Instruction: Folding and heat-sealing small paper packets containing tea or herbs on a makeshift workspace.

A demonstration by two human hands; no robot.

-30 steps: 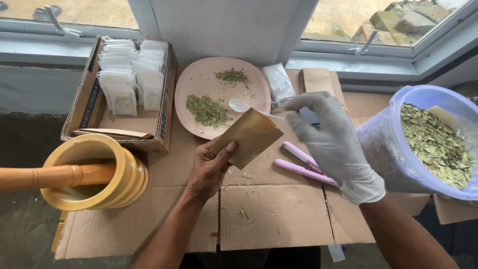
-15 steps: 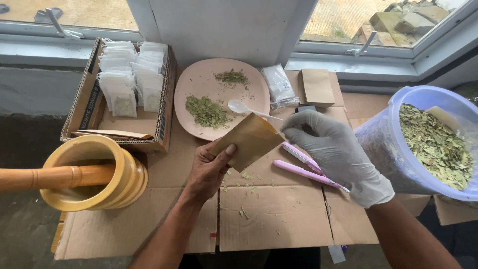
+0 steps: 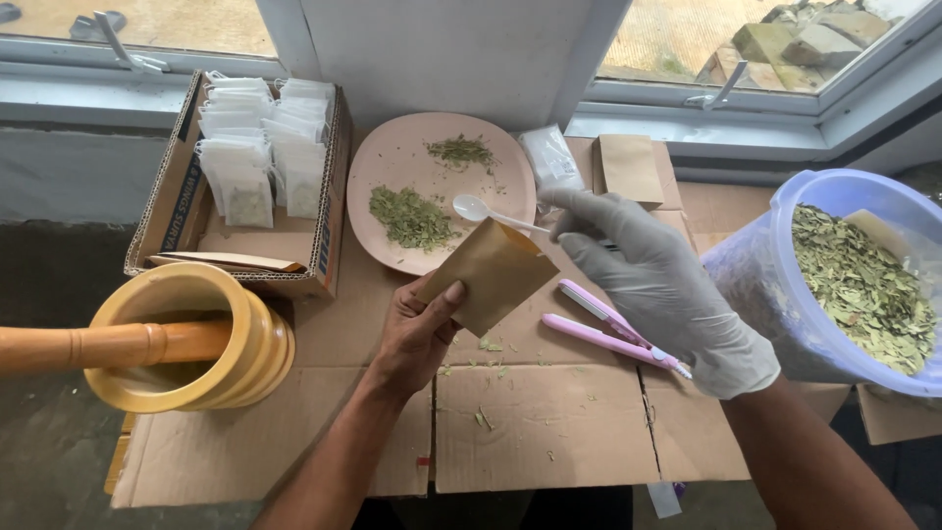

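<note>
My bare left hand [image 3: 417, 329] holds a small brown paper pouch [image 3: 488, 274] tilted over the cardboard. My right hand [image 3: 655, 285], in a pale glove, grips the handle of a white plastic spoon [image 3: 478, 208], whose bowl hovers over the pink plate [image 3: 392, 162] just above the pouch's top. Two piles of crushed green leaves [image 3: 412, 217] lie on the plate. A pink hair-straightener-like sealing tool [image 3: 599, 324] lies on the cardboard under my right hand.
A yellow wooden mortar with pestle [image 3: 186, 334] stands at the left. A cardboard box [image 3: 177, 196] of filled white sachets sits at the back left. A clear tub of dried leaves [image 3: 854, 280] stands at the right. Spare pouches [image 3: 628, 167] lie by the window sill.
My gloved right hand has come down and left, and the white spoon has lifted off the plate toward the pouch's top. The left hand and pouch have hardly moved.
</note>
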